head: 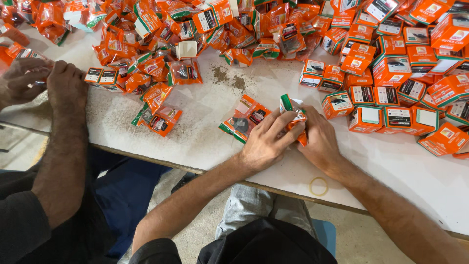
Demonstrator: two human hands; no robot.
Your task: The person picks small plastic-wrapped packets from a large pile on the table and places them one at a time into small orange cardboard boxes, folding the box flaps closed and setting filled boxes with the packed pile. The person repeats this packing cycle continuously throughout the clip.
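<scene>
I see my left hand (266, 142) and right hand (317, 142) both clenched around one orange packet (294, 115), fingers grasping it. Folded boxes (391, 93) stack at the right; a loose packet heap (161, 39) remains across the worktop (391, 166), so I judge much is left.

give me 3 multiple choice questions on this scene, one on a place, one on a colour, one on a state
1. Where is the rubber band?
A. on the table edge by the right hand
B. on the box stack
C. on the floor

2. What colour are the boxes mostly?
A. blue
B. orange
C. black

3. What is the left hand doing?
A. resting flat and empty
B. gripping a packet together with the right hand
C. hanging under the table

A: it lies on the white top by the right wrist.
B: orange faces show.
B: both hands close on it.
</scene>
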